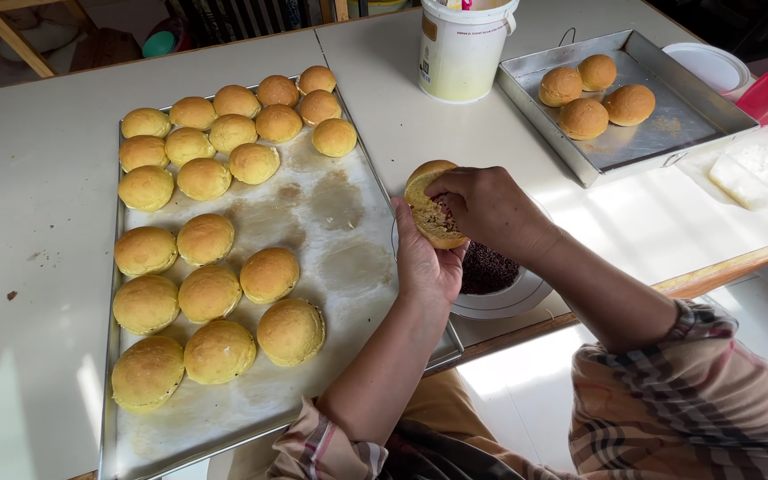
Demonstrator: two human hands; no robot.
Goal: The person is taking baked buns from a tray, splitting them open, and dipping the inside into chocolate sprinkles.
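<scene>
The left hand (427,262) is cradling a split bun (431,204) over the bowl (500,289) of sprinkles; the right hand (488,209) is pinching filling in (best pressed gently, so spills are dropping back).

One head-worn camera looks steeply down, close over the table (37,178) edge.

The left hand (426,258) is raised with its palm turned inward and fingers cupped upward. The right hand (489,209) sits just above it, fingers curled and pressing down toward the left hand's fingertips, both forearms bent.
</scene>
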